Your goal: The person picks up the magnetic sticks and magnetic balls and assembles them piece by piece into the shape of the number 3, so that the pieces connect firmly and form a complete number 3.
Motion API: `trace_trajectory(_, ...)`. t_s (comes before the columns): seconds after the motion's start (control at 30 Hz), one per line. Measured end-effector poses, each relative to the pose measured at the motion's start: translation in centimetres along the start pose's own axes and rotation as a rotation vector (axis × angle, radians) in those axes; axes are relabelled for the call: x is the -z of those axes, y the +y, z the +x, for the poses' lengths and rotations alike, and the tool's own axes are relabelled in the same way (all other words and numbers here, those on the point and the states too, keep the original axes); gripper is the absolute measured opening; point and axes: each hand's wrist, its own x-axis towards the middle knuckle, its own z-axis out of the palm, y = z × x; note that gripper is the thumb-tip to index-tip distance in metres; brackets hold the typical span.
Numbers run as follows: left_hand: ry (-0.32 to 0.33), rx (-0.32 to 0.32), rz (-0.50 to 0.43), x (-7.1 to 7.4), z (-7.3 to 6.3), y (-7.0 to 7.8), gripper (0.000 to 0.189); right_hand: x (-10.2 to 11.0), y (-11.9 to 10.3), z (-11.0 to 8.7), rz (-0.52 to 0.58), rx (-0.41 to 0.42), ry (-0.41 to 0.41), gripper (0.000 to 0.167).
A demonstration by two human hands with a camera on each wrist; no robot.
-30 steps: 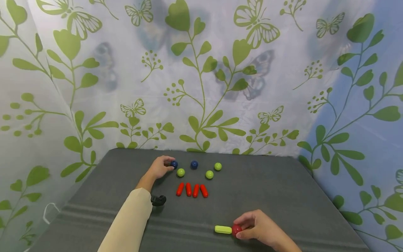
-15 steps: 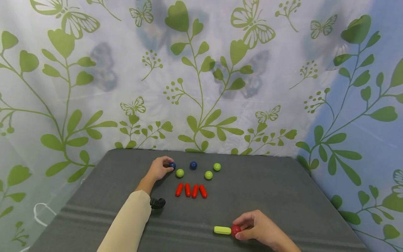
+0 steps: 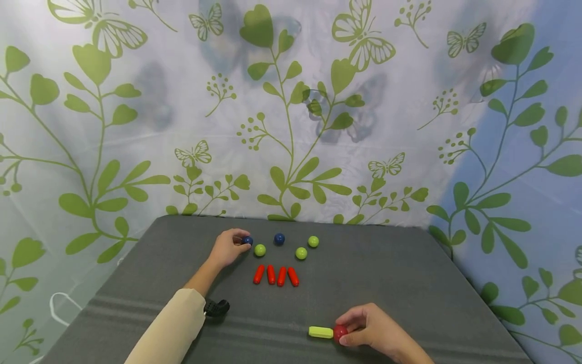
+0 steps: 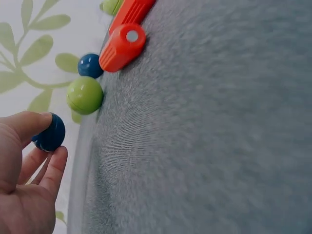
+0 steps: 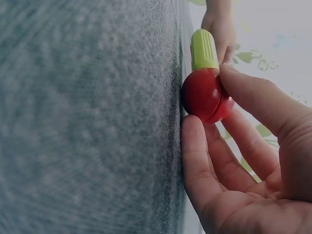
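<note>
At the back left of the grey table, my left hand (image 3: 229,247) pinches a dark blue ball (image 4: 52,134) between thumb and fingertips. A green ball (image 3: 260,250) lies just to the right of that hand, with a second blue ball (image 3: 279,239) beyond it. Near the front, my right hand (image 3: 370,331) holds a red ball (image 5: 204,94) by thumb and fingers, low at the tabletop. One end of a yellow-green rod (image 3: 321,332) meets the red ball, and the rod points left, away from the hand.
Several red rods (image 3: 277,275) lie side by side mid-table. Two more green balls (image 3: 313,241) sit behind them to the right. A black device (image 3: 216,308) hangs at the left wrist. A leaf-patterned curtain (image 3: 291,126) rises behind the grey table (image 3: 386,273).
My left hand, with the blue ball, has shifted slightly left and nearer, and its forearm has dropped lower and leftward. The right hand stays in place with the red ball.
</note>
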Motion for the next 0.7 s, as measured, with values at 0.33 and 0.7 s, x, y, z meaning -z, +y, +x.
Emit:
trace_trajectory(0.33, -0.067, -0.068, -0.09, 0.3, -1.7, 2.1, 0.029, -0.4, -0.5, 0.7, -0.012, -0.003, 0.024, 0.036)
trace_trajectory(0.7, -0.265, -0.27, -0.085, -0.4, -4.0, 3.7, 0.032, -0.7, -0.9, 1.2, -0.025, -0.014, 0.036, 0.037)
